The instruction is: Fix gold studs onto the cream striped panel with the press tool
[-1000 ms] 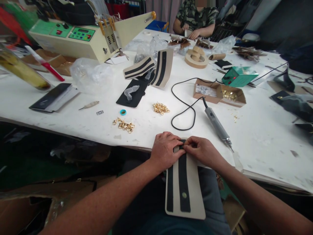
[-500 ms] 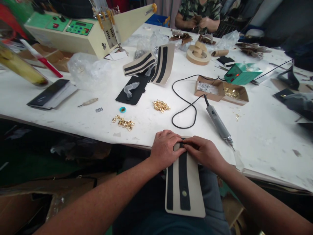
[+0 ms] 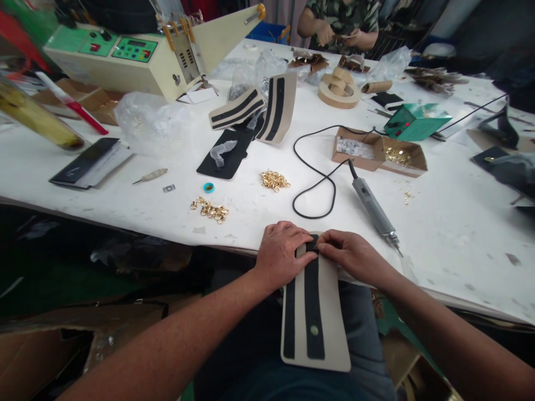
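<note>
A beige panel [image 3: 335, 334] with two black strips slopes from the table edge down over my lap. One black strip [image 3: 314, 295] carries a round, pale metal fastener [image 3: 314, 330] near its lower end. My left hand [image 3: 284, 250] grips the panel's upper part, thumb and fingers pressing on the strip. Beside it, my right hand [image 3: 349, 250] pinches at the strip's top end; whatever lies between its fingertips is too small to make out. A grey electric screwdriver [image 3: 374, 209] rests on the table just beyond my right hand.
Gold hardware piles [image 3: 273, 181] and a blue cap [image 3: 208, 187] lie ahead. Cardboard trays [image 3: 359, 156] hold small parts beside a green power box [image 3: 416, 121]. More striped panels [image 3: 276, 108], tape rolls [image 3: 339, 94] and a cream machine [image 3: 112, 61] stand farther back. A co-worker [image 3: 340, 25] sits opposite.
My right fingertips have shifted slightly right, away from my left thumb, uncovering more of the strip's top. My left hand keeps its hold. The co-worker's hands have moved.
</note>
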Action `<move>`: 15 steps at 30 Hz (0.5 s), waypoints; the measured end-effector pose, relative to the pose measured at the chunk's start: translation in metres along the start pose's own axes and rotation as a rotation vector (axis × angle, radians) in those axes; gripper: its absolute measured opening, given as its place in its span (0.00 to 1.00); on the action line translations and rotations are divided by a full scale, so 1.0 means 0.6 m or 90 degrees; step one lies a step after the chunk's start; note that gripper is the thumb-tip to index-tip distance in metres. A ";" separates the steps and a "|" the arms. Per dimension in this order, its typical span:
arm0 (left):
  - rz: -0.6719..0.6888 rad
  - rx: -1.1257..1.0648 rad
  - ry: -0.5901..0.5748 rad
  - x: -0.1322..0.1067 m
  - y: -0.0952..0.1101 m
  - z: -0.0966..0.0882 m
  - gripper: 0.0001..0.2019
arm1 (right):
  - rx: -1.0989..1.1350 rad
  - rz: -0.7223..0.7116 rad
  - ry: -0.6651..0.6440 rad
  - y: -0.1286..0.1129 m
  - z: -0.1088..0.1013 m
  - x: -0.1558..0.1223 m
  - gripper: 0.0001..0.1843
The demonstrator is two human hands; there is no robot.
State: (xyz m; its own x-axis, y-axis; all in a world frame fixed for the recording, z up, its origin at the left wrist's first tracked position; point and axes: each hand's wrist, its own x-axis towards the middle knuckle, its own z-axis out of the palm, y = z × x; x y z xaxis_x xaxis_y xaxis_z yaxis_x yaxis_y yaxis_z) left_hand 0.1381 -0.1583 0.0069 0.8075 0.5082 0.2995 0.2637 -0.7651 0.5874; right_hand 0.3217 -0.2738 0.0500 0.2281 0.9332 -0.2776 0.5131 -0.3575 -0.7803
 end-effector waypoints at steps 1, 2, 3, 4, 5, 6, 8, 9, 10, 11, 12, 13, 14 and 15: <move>-0.001 0.001 0.000 0.000 0.000 0.000 0.16 | -0.024 -0.016 0.007 0.000 0.003 0.001 0.12; -0.001 0.001 0.000 0.001 0.000 0.000 0.15 | -0.046 -0.029 0.016 0.000 0.005 0.002 0.11; 0.000 0.001 -0.001 0.001 0.000 0.000 0.15 | -0.065 -0.037 0.024 0.000 0.008 0.003 0.11; 0.000 0.001 -0.003 0.001 0.001 0.000 0.15 | -0.084 -0.042 0.031 0.001 0.011 0.004 0.10; 0.001 0.000 -0.005 0.001 0.001 0.000 0.14 | -0.101 -0.043 0.038 0.001 0.013 0.005 0.09; 0.001 0.000 -0.007 0.001 0.001 0.000 0.14 | -0.118 -0.039 0.045 0.000 0.015 0.006 0.09; 0.002 0.001 -0.007 0.001 0.002 0.000 0.14 | -0.144 -0.017 0.057 -0.001 0.017 0.009 0.08; 0.003 0.001 -0.006 0.000 0.001 0.000 0.14 | -0.149 -0.002 0.059 -0.002 0.018 0.010 0.07; 0.004 0.001 -0.003 0.000 0.001 0.000 0.14 | -0.147 0.010 0.061 -0.003 0.018 0.011 0.07; 0.007 0.001 -0.001 0.000 0.001 0.000 0.14 | -0.140 0.019 0.062 -0.004 0.018 0.012 0.07; 0.009 0.001 0.001 -0.001 0.000 0.000 0.14 | -0.130 0.025 0.061 -0.006 0.017 0.013 0.07; 0.012 0.001 0.002 -0.001 0.000 0.000 0.14 | -0.117 0.029 0.057 -0.008 0.016 0.014 0.08; 0.014 0.001 0.004 -0.001 -0.001 0.001 0.14 | -0.105 0.029 0.048 -0.009 0.015 0.014 0.09; 0.016 0.001 0.005 -0.001 -0.001 0.001 0.14 | -0.094 0.026 0.036 -0.011 0.013 0.014 0.09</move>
State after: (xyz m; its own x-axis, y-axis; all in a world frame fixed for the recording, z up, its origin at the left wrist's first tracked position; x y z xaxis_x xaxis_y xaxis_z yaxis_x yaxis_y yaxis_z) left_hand 0.1375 -0.1584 0.0057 0.8097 0.4922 0.3195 0.2449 -0.7783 0.5781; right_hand 0.3140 -0.2631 0.0485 0.2960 0.9155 -0.2725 0.6173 -0.4011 -0.6768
